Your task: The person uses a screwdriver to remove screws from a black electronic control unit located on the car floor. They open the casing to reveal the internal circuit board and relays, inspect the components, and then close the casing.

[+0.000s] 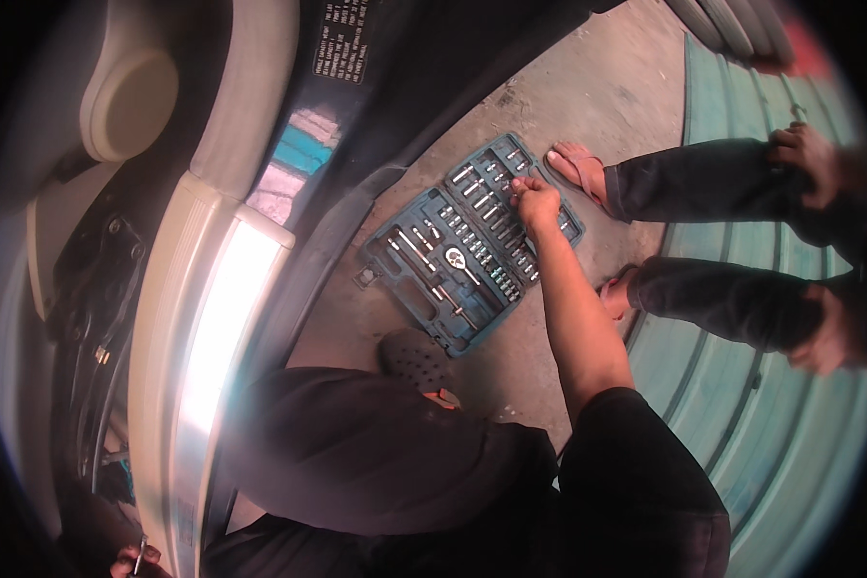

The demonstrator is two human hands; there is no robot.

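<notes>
An open blue socket set case lies on the floor, with rows of chrome sockets, a ratchet and extension bars in its moulded slots. My right hand is over the case's far half, at the socket rows. Its fingers are pinched together, and whatever they may hold is too small to make out. At the lower left edge my left hand shows only in part, closed around a thin shiny metal tool beside the car's sill; the rest of that tool is hidden.
The car's beige sill trim and dark door frame run along the left. A person in dark trousers and sandals is at the right, feet close to the case. Green corrugated sheeting lies behind them. My dark-clad knee is near the case.
</notes>
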